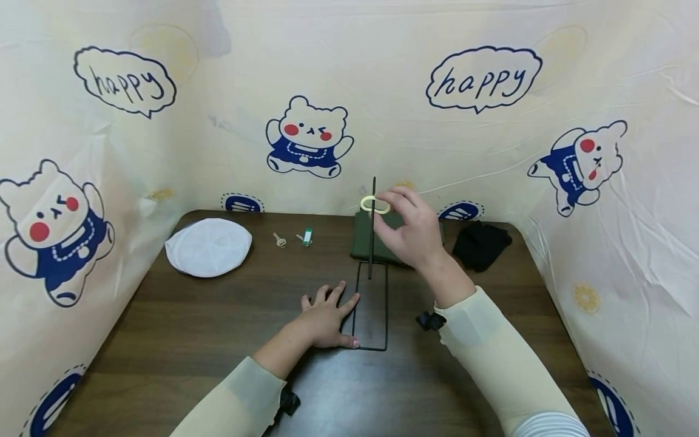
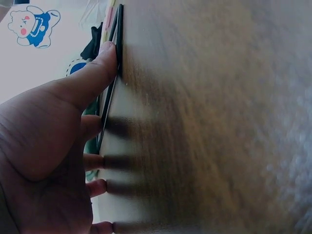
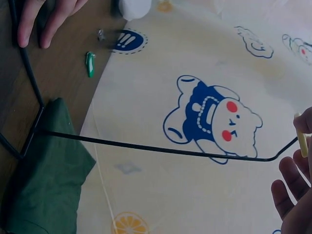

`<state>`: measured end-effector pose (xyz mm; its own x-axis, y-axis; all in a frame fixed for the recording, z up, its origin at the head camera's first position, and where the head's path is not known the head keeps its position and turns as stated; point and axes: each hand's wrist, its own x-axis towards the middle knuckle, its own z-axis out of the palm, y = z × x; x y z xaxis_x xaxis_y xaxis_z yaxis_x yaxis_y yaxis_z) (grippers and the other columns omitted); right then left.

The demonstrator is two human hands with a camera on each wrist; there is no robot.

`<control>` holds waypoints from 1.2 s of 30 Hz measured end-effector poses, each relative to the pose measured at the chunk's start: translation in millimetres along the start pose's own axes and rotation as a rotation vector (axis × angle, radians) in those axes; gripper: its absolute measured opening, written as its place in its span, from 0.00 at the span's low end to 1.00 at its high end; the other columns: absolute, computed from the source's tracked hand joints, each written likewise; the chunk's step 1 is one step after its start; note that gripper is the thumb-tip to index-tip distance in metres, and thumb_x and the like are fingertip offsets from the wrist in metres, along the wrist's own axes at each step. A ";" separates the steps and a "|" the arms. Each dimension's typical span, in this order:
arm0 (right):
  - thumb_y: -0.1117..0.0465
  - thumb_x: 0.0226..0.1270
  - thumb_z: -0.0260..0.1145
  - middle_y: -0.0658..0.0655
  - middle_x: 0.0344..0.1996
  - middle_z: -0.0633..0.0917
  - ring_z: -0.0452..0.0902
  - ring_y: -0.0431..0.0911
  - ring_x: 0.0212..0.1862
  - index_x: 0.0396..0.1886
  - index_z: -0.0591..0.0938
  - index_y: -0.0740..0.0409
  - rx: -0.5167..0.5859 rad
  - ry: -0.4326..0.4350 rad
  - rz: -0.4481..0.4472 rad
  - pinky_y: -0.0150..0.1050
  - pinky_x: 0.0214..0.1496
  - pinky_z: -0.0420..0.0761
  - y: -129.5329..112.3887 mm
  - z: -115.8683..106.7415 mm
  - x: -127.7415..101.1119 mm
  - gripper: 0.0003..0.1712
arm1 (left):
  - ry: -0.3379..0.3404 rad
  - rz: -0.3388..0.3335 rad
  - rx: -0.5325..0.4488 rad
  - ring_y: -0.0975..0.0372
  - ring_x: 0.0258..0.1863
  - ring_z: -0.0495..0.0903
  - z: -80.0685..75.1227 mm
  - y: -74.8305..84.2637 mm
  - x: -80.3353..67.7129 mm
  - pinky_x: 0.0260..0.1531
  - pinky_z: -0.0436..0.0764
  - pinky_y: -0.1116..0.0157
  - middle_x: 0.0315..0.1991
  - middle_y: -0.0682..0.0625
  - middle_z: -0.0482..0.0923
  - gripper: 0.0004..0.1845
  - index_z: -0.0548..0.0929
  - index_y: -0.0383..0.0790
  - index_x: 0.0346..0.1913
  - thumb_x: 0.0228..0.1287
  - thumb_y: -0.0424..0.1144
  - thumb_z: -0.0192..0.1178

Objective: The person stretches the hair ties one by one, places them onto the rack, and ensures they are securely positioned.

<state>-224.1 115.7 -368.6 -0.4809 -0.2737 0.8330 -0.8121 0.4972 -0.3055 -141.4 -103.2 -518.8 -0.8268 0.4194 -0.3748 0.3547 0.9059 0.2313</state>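
A black wire stand (image 1: 387, 309) has its flat rectangular base on the table and a thin upright rod (image 1: 372, 243) rising from the far end. My left hand (image 1: 326, 321) rests with fingers spread at the base's left side. Its thumb (image 2: 105, 61) presses on the near corner of the wire. High by the rod, my right hand (image 1: 412, 230) pinches a pale yellow ring (image 1: 363, 205) between thumb and fingers. The ring overlaps the rod in the head view. From the right wrist, the ring (image 3: 302, 137) appears right at the rod's bent end (image 3: 285, 147).
Behind the stand lies a folded green cloth (image 1: 361, 238), with a crumpled black cloth (image 1: 482, 246) to its right. A white round cap-like cloth item (image 1: 209, 247) sits at the back left. Between them are a key (image 1: 280, 241) and another key with a green tag (image 1: 307, 237). Printed fabric surrounds the table.
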 end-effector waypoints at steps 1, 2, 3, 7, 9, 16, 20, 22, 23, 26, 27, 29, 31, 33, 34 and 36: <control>0.64 0.63 0.75 0.60 0.46 0.86 0.82 0.50 0.36 0.49 0.88 0.62 -0.007 0.002 0.009 0.46 0.41 0.85 2.0 1.4 1.1 0.15 | 0.002 0.003 -0.002 0.40 0.80 0.43 0.4 0.0 0.2 0.65 0.51 0.26 0.85 0.46 0.37 0.58 0.51 0.65 0.84 0.54 0.79 0.62; 0.64 0.63 0.75 0.60 0.46 0.86 0.82 0.50 0.36 0.50 0.88 0.62 -0.015 0.002 0.016 0.46 0.41 0.85 4.4 2.9 2.1 0.15 | 0.005 0.005 -0.004 0.40 0.80 0.43 0.8 0.1 0.0 0.65 0.51 0.26 0.85 0.46 0.37 0.58 0.51 0.65 0.84 0.54 0.79 0.62; 0.64 0.63 0.75 0.60 0.46 0.85 0.82 0.50 0.36 0.50 0.88 0.62 -0.021 0.001 0.023 0.47 0.41 0.85 6.7 4.3 3.1 0.16 | 0.006 0.006 -0.006 0.40 0.80 0.43 0.8 0.3 0.1 0.65 0.51 0.26 0.85 0.46 0.37 0.58 0.51 0.65 0.84 0.54 0.79 0.62; 0.63 0.64 0.74 0.60 0.48 0.85 0.83 0.49 0.36 0.52 0.87 0.60 -0.031 -0.005 0.061 0.46 0.39 0.83 13.3 8.9 6.9 0.17 | 0.009 0.005 -0.008 0.41 0.80 0.43 1.2 0.2 0.0 0.65 0.51 0.26 0.85 0.46 0.37 0.58 0.51 0.65 0.84 0.54 0.79 0.62; 0.63 0.65 0.74 0.59 0.49 0.85 0.83 0.48 0.36 0.53 0.87 0.60 -0.031 -0.009 0.079 0.45 0.38 0.83 15.4 10.3 7.6 0.17 | 0.008 0.005 -0.011 0.41 0.80 0.43 1.2 0.1 -0.1 0.65 0.51 0.26 0.85 0.46 0.37 0.58 0.51 0.65 0.84 0.54 0.78 0.63; 0.61 0.64 0.76 0.58 0.51 0.84 0.81 0.48 0.36 0.55 0.86 0.61 -0.042 -0.020 0.115 0.43 0.38 0.82 16.8 4.8 3.3 0.20 | 0.009 0.013 -0.013 0.39 0.80 0.42 2.1 0.3 0.5 0.65 0.50 0.25 0.85 0.45 0.37 0.58 0.51 0.64 0.84 0.55 0.79 0.62; 0.62 0.62 0.77 0.58 0.52 0.85 0.81 0.48 0.36 0.54 0.86 0.61 -0.030 -0.017 0.116 0.45 0.41 0.83 17.3 -4.4 -6.6 0.21 | 0.008 0.013 -0.018 0.39 0.80 0.42 2.1 0.0 0.5 0.65 0.50 0.25 0.85 0.45 0.37 0.58 0.51 0.64 0.84 0.55 0.79 0.62; 0.62 0.61 0.78 0.59 0.52 0.85 0.82 0.49 0.36 0.55 0.87 0.61 -0.024 -0.016 0.120 0.46 0.42 0.83 18.4 -9.3 -14.3 0.22 | 0.008 0.013 -0.018 0.39 0.80 0.42 2.1 -0.6 0.2 0.65 0.50 0.25 0.85 0.45 0.37 0.58 0.50 0.64 0.84 0.55 0.79 0.62; 0.62 0.62 0.78 0.59 0.51 0.85 0.82 0.49 0.36 0.55 0.87 0.60 -0.024 -0.019 0.124 0.46 0.43 0.84 19.2 -11.8 -18.7 0.21 | 0.007 0.014 -0.019 0.39 0.80 0.42 2.0 -0.8 0.1 0.65 0.50 0.25 0.85 0.45 0.37 0.58 0.50 0.64 0.84 0.55 0.79 0.62; 0.62 0.61 0.78 0.59 0.49 0.85 0.82 0.49 0.36 0.55 0.87 0.60 -0.027 -0.026 0.142 0.46 0.43 0.84 21.9 -18.9 -32.9 0.22 | 0.007 0.016 -0.021 0.39 0.80 0.42 1.7 -1.7 -0.6 0.65 0.50 0.25 0.85 0.45 0.37 0.58 0.50 0.64 0.84 0.55 0.78 0.62; 0.62 0.61 0.78 0.59 0.48 0.85 0.82 0.48 0.36 0.55 0.87 0.60 -0.031 -0.030 0.150 0.46 0.43 0.84 22.9 -21.0 -38.1 0.22 | 0.008 0.016 -0.022 0.39 0.80 0.41 1.9 -2.0 -0.5 0.65 0.50 0.25 0.85 0.45 0.36 0.58 0.50 0.64 0.84 0.55 0.78 0.62; 0.62 0.61 0.79 0.59 0.47 0.85 0.82 0.48 0.36 0.54 0.87 0.60 -0.037 -0.038 0.164 0.46 0.42 0.84 24.8 -24.9 -49.0 0.22 | 0.006 0.015 -0.024 0.39 0.80 0.41 2.0 -2.2 -0.6 0.65 0.49 0.25 0.85 0.45 0.36 0.58 0.50 0.64 0.84 0.55 0.78 0.62; 0.62 0.59 0.79 0.60 0.46 0.85 0.82 0.48 0.35 0.54 0.87 0.60 -0.045 -0.042 0.174 0.46 0.40 0.84 26.6 -28.3 -60.6 0.22 | 0.006 0.015 -0.024 0.39 0.80 0.41 2.0 -2.3 -0.6 0.65 0.49 0.24 0.85 0.45 0.36 0.58 0.50 0.64 0.84 0.55 0.78 0.62; 0.63 0.58 0.79 0.59 0.46 0.86 0.82 0.47 0.34 0.54 0.87 0.60 -0.050 -0.047 0.183 0.45 0.39 0.84 28.7 -31.3 -72.0 0.22 | 0.006 0.016 -0.023 0.40 0.80 0.41 2.1 -2.0 -0.5 0.65 0.49 0.25 0.85 0.45 0.36 0.58 0.50 0.64 0.84 0.55 0.78 0.62; 0.63 0.58 0.80 0.59 0.45 0.86 0.82 0.47 0.34 0.53 0.87 0.60 -0.050 -0.049 0.187 0.44 0.38 0.84 29.6 -32.9 -77.4 0.22 | 0.005 0.016 -0.023 0.40 0.80 0.42 1.5 -1.6 -0.6 0.65 0.49 0.25 0.85 0.45 0.36 0.58 0.50 0.64 0.84 0.55 0.78 0.63; 0.64 0.56 0.80 0.58 0.44 0.86 0.81 0.46 0.34 0.53 0.88 0.59 -0.047 -0.049 0.190 0.44 0.38 0.83 31.0 -36.1 -86.7 0.23 | 0.008 0.018 -0.025 0.39 0.80 0.42 0.6 -0.9 -0.3 0.65 0.49 0.25 0.85 0.45 0.37 0.58 0.51 0.64 0.84 0.55 0.78 0.63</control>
<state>-195.7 184.6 -433.6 -0.6408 -0.2108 0.7382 -0.6895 0.5810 -0.4326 -141.1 -104.1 -519.4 -0.8239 0.4349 -0.3635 0.3583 0.8965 0.2604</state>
